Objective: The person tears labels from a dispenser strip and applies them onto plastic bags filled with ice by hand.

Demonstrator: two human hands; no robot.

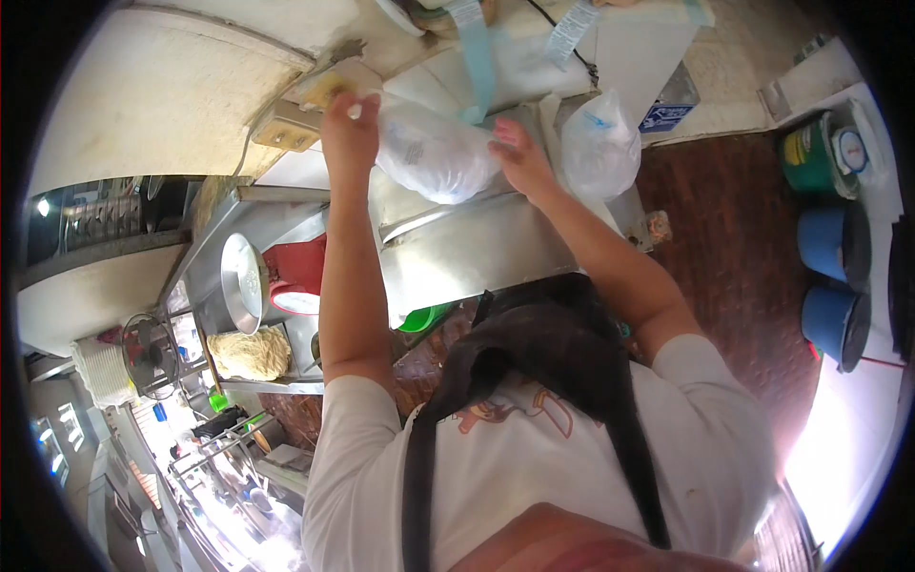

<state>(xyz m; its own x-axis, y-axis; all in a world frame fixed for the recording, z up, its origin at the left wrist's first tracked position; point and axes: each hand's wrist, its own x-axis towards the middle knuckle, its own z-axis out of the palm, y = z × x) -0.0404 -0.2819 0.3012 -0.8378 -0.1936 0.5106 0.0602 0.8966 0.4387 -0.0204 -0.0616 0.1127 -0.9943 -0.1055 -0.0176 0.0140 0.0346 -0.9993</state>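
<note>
A clear plastic bag (434, 157) with whitish contents lies lengthwise between my hands over the metal counter (457, 250). At the bag's left end, my left hand (351, 138) is closed in a pinch, with a bit of white showing between its fingers. My right hand (522, 160) is at the opposite end, fingers curled against the plastic; its exact hold is partly hidden. Just right of that hand stands another filled plastic bag (602, 148), gathered at the top with something blue.
A wall socket (286, 128) is close to my left hand. Below it are a red scale (297, 267), a metal pan (245, 283) and pale noodle-like strands (250, 354). Light-blue strips (474, 62) hang above the counter. Blue buckets (831, 240) stand far right on the brown floor (705, 238).
</note>
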